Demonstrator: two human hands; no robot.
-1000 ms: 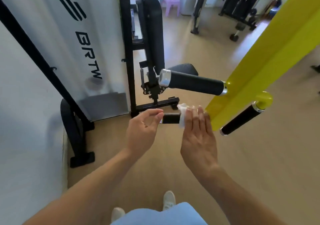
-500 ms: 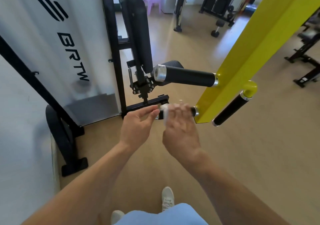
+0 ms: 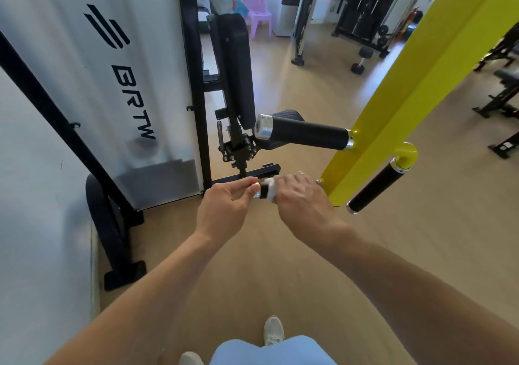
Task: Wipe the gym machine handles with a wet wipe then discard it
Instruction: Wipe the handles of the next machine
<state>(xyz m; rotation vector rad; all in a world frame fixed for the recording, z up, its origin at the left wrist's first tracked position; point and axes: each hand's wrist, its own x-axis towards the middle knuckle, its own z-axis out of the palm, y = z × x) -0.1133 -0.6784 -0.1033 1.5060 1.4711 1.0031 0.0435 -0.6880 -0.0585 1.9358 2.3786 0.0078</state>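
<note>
A yellow machine arm [image 3: 398,106] carries three black handles. My right hand [image 3: 302,199] is wrapped around the lowest handle [image 3: 263,191] with a white wet wipe [image 3: 270,193] pressed against it; most of that handle is hidden under the hand. My left hand [image 3: 224,210] pinches the handle's free silver end between thumb and fingertips. The upper handle [image 3: 306,134] with a silver cap sticks out to the left above my hands. A third handle [image 3: 376,187] hangs down on the right of the arm.
A white weight-stack cover [image 3: 106,89] with black lettering stands at the left, with a black frame foot [image 3: 118,252] on the floor. A black padded seat back [image 3: 236,69] rises behind the handles. Other machines and a pink chair [image 3: 259,13] stand farther back on the beige floor.
My right hand with the wipe has slid left along the lowest handle, from the yellow arm toward its free end. My left hand has stayed at the handle's tip.
</note>
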